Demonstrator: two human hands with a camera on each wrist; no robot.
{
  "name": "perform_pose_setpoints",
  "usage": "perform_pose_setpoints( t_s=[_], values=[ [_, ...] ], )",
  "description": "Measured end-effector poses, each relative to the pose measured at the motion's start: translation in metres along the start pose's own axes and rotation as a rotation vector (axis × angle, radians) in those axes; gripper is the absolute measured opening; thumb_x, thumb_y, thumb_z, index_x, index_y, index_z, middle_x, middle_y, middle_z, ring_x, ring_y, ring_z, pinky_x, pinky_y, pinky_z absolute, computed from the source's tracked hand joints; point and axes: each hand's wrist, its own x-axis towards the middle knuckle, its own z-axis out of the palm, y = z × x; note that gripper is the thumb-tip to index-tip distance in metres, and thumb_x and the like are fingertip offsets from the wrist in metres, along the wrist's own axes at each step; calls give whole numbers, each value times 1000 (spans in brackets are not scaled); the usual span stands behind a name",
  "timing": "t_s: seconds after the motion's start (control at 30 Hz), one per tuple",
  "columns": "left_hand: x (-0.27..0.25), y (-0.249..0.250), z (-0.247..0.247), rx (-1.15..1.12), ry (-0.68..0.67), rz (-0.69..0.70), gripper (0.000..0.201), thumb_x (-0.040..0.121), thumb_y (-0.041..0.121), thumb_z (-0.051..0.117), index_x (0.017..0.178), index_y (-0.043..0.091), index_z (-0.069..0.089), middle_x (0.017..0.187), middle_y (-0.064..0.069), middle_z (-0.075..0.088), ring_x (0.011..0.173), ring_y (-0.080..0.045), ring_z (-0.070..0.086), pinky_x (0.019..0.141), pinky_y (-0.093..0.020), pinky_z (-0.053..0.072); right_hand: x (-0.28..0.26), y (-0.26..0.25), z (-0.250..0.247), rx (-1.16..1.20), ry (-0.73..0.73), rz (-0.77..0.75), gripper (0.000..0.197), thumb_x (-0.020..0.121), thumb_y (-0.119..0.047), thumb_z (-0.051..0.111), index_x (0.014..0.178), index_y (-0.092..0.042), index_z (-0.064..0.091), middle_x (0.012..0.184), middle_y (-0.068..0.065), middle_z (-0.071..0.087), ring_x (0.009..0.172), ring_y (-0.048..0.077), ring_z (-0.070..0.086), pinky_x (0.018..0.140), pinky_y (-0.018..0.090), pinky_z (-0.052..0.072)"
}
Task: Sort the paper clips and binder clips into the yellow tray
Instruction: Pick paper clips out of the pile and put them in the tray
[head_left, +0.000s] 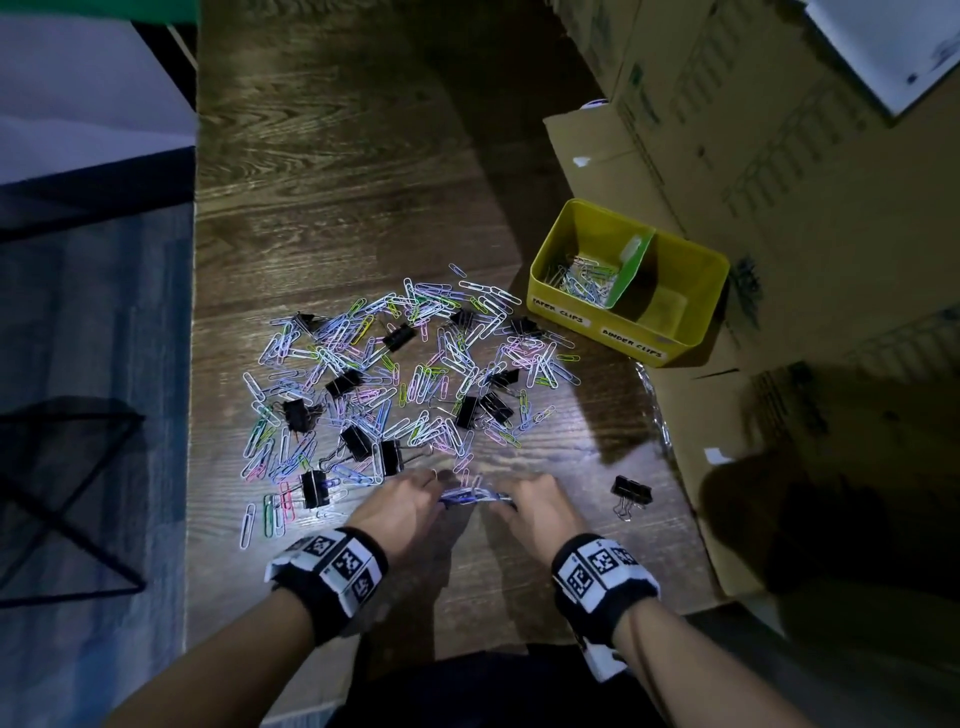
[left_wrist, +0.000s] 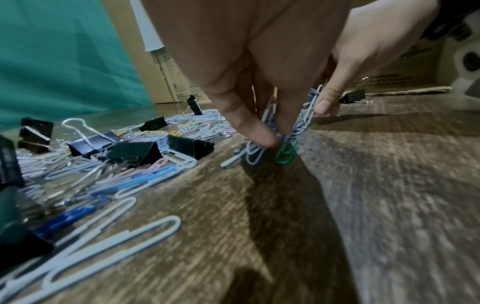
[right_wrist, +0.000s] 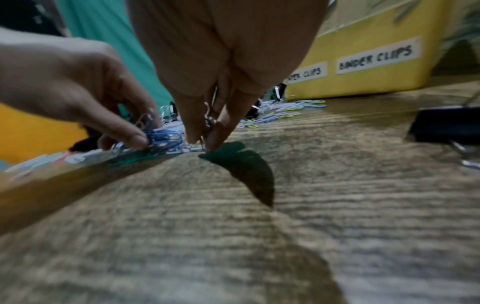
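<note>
Now both hands, left (head_left: 397, 501) and right (head_left: 537, 506), pinch one bunch of paper clips (head_left: 475, 496) off the tabletop (head_left: 337, 208), seemingly tangled; next comes carrying it to the tray (head_left: 561, 306).

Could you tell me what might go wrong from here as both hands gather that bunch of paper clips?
1. The left hand and right hand pinch a loose bunch of paper clips by the fingertips; some could slip from the grip on the way to the yellow tray.
2. Binder clips lie mixed through the pile, so one may ride along into the paper-clip side.
</note>
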Motion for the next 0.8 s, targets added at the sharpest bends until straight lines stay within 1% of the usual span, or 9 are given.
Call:
perform_pose_setpoints(
  t_s=[0.13,0.27,0.37,0.5,0.57,0.63,0.73,0.77,0.8],
  values=[
    [2,-11,-6,-85,173,62,21,86,19,61,106,14,66,97,-9,70,88,-28,66,73,-33,53,2,1,-18,175,100,60,30,86,-25,67,115,-18,68,112,8,70,102,21,63,91,19,41],
    [7,-16,-16,-210,152,-10,22,89,30,56,107,22,67,99,0,70,83,-20,65,75,-31,53,8,4,-28,368,198,131,31,78,-26,76,106,-14,72,95,7,74,83,15,66,77,16,46],
    [12,-17,-23,-359,107,-72,21,87,30,62,102,18,69,95,1,72,79,-12,65,75,-28,53,13,4,-35,515,268,159,30,74,-22,80,101,-12,73,91,3,73,83,17,67,81,21,51],
    [18,-15,-33,-753,89,-290,13,76,18,75,87,25,72,70,10,71,59,1,60,59,-10,47,19,3,-44,722,316,183,25,71,-13,81,95,-12,74,90,2,72,86,20,69,88,41,55],
    [22,-14,-37,-941,95,-334,19,71,7,78,79,23,70,62,12,69,57,0,60,62,-12,47,21,3,-52,783,328,185,23,71,-14,82,92,-16,73,95,5,73,86,17,70,86,44,56],
    [25,-12,-46,-1054,92,-325,19,67,1,77,76,15,68,63,8,70,61,-5,63,68,-19,50,21,3,-64,798,325,182,29,71,-18,81,99,-16,71,109,6,70,96,14,67,88,31,55],
    [33,-8,-68,-1175,103,-276,16,66,5,75,80,8,67,73,-12,72,69,-21,68,76,-32,55,21,3,-85,820,343,163,32,73,-19,79,103,-15,70,118,1,64,101,10,63,76,6,47],
    [38,-6,-79,-1214,97,-255,15,67,6,73,81,7,67,78,-16,72,71,-25,68,75,-34,56,21,1,-91,842,356,153,30,72,-19,79,101,-18,71,117,-1,64,100,9,63,75,7,49],
    [44,-3,-90,-1253,88,-231,14,68,6,72,81,5,67,81,-18,72,72,-26,68,73,-35,57,21,0,-97,878,373,147,29,71,-21,80,98,-21,71,115,0,67,100,10,64,79,15,53]
  ],
)
